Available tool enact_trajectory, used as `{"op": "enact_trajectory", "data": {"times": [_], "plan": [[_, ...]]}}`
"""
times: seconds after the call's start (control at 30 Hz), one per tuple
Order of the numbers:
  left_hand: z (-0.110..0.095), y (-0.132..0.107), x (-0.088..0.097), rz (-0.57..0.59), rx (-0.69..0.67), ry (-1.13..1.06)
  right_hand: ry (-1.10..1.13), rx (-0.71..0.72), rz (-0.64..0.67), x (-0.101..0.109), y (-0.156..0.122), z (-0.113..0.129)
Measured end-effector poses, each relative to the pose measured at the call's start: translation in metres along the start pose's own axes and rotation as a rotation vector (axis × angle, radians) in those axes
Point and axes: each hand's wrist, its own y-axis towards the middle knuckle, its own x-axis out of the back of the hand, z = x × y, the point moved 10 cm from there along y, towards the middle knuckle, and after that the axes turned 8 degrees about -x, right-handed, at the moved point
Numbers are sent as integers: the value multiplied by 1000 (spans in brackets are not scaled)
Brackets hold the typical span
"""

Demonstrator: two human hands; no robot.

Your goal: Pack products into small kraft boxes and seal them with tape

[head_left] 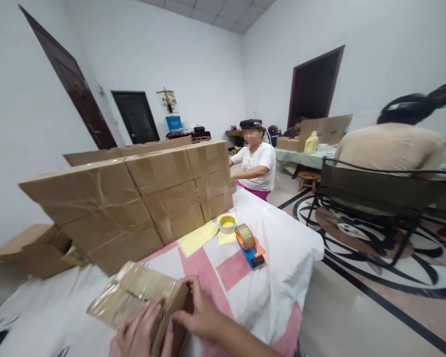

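Note:
A small cardboard box (134,292) wrapped in shiny tape lies tilted at the near edge of the table. My left hand (141,332) presses on its near end with fingers curled against it. My right hand (198,312) grips the box's right end, fingers bent round the corner. Beyond them an orange and blue tape dispenser (249,245) lies on the white and pink tablecloth (282,248), next to a roll of tape (227,223) on yellow sheets (198,238).
A wall of stacked taped cartons (134,198) fills the table's left and back. A person in a white shirt (256,166) sits behind the table. Another person (394,144) sits in a black chair (375,193) on the right. An open carton (33,248) lies far left.

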Motion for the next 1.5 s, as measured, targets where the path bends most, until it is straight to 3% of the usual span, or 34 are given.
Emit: {"op": "enact_trajectory", "data": {"times": [0.23, 0.47, 0.53, 0.7, 0.87, 0.97, 1.03, 1.1, 1.23, 1.37, 1.5], "plan": [[-15, 14, 17, -39, -12, -13, -155, 133, 0, 1, -9, 29], [-14, 13, 11, -42, -29, -20, -159, 159, -25, 1, -12, 35], [-13, 10, 11, -58, 39, -66, -160, 161, -33, 1, -14, 35], [-3, -13, 22, -224, 331, -77, -199, 177, -50, -1, -16, 37], [11, -25, 11, -89, 482, -163, -175, 201, -62, -3, -19, 44], [7, 1, 12, -34, 482, -234, -133, 240, -148, 12, -24, 59], [-9, 37, 13, -26, 427, -263, -109, 304, -234, 36, -29, 77], [-36, 84, 9, -44, 337, -299, -114, 379, -346, 74, -36, 101], [-111, 189, -25, -59, 136, -509, -187, 477, -639, 181, -58, 146], [-180, 277, -95, 35, -62, -719, -253, 473, -888, 294, -69, 162], [-207, 324, -190, 181, -153, -753, -452, 458, -1079, 379, -50, 144]]}}
